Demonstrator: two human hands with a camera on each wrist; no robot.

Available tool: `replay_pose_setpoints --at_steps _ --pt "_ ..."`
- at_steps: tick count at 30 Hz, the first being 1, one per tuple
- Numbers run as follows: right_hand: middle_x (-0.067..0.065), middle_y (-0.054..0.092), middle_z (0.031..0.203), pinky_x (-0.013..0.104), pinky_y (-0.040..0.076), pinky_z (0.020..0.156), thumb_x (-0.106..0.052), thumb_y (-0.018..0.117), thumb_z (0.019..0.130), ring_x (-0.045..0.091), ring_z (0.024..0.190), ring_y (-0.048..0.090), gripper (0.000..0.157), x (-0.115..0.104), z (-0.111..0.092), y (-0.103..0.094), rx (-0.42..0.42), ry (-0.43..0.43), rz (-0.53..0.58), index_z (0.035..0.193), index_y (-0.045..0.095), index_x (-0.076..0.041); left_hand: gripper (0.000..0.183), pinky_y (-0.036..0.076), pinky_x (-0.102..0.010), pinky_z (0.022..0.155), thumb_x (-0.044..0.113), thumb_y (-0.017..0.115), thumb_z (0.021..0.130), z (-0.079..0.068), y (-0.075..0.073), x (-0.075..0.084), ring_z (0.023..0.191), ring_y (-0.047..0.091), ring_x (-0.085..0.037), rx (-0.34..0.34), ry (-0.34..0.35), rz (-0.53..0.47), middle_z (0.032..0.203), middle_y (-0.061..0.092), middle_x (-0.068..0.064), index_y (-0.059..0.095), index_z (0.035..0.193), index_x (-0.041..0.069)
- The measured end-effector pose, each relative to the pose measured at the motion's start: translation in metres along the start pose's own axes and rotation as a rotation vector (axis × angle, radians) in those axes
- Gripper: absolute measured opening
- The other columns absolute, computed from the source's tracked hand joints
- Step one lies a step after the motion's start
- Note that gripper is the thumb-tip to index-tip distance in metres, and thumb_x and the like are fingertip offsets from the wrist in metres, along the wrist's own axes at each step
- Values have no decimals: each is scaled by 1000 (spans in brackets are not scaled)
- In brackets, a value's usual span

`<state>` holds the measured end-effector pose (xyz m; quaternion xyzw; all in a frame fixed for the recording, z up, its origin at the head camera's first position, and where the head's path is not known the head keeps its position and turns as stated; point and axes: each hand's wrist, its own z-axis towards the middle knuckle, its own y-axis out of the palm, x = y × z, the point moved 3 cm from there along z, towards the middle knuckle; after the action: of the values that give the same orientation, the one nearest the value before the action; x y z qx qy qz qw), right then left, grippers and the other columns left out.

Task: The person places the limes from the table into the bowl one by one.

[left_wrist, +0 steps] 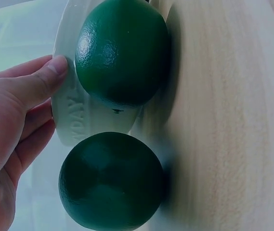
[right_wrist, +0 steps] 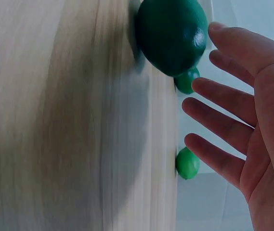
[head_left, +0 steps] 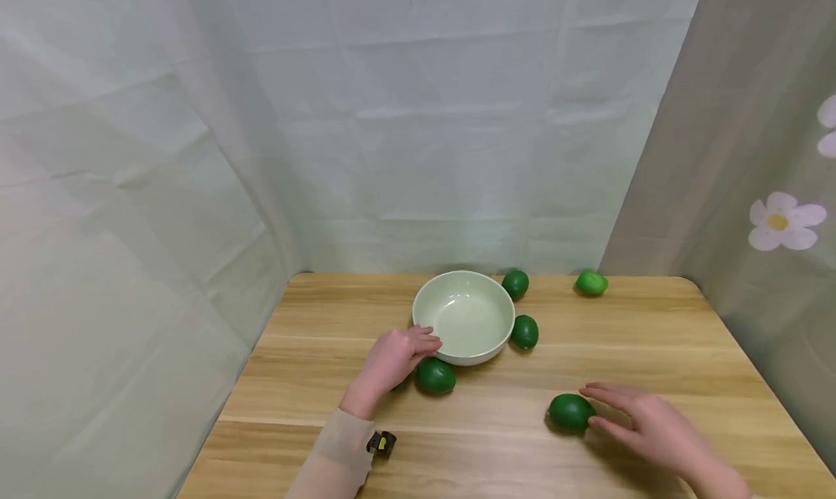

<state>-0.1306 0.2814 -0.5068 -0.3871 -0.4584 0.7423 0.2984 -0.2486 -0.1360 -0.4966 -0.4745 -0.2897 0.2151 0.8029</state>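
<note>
My left hand (head_left: 395,357) is at the near left rim of a pale green bowl (head_left: 466,318), fingers over the edge. In the left wrist view the thumb (left_wrist: 57,65) lies against the outer wall, which bears raised letters. Two glossy dark green fruits, one of them (head_left: 435,376) plain in the head view, lie below that hand; the other (left_wrist: 110,182) is mostly hidden there by the wrist. My right hand (head_left: 653,423), fingers spread and slightly bent, is just right of another dark green fruit (head_left: 571,413). No grip on it shows.
Two more dark green fruits, a rear one (head_left: 515,285) and a nearer one (head_left: 525,332), lie along the bowl's right side. A brighter green fruit (head_left: 591,283) sits near the back edge of the wooden table (head_left: 294,368). Pale curtains (head_left: 444,143) hang behind and beside it.
</note>
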Motion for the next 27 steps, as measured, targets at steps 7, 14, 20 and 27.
replay_pose_setpoints --at_steps 7,14,20,27 --pt "1 73 134 41 66 87 -52 80 95 23 115 73 52 -5 -2 9 -105 -6 36 137 75 -22 21 60 -43 103 17 80 97 -6 6 4 120 73 -22 -16 -3 -15 119 80 -1 85 117 14" --pt "-1 73 135 41 65 88 -52 82 92 21 115 73 55 -8 3 12 -98 -39 47 139 73 -25 21 60 -44 102 15 82 95 -8 6 3 119 73 -22 21 11 -21 117 80 -1 85 115 13" --pt "-5 73 133 42 65 88 -48 87 89 17 115 73 60 -11 9 15 -76 -68 41 142 71 -24 21 60 -44 103 14 81 95 -6 5 0 120 73 -21 25 6 -29 118 80 -1 85 116 13" --pt "-1 74 131 42 66 86 -35 94 83 19 112 74 57 -11 14 20 -51 -95 27 136 75 -24 20 59 -45 103 14 81 96 0 1 -2 120 73 -23 27 14 -22 117 80 -2 85 115 11"
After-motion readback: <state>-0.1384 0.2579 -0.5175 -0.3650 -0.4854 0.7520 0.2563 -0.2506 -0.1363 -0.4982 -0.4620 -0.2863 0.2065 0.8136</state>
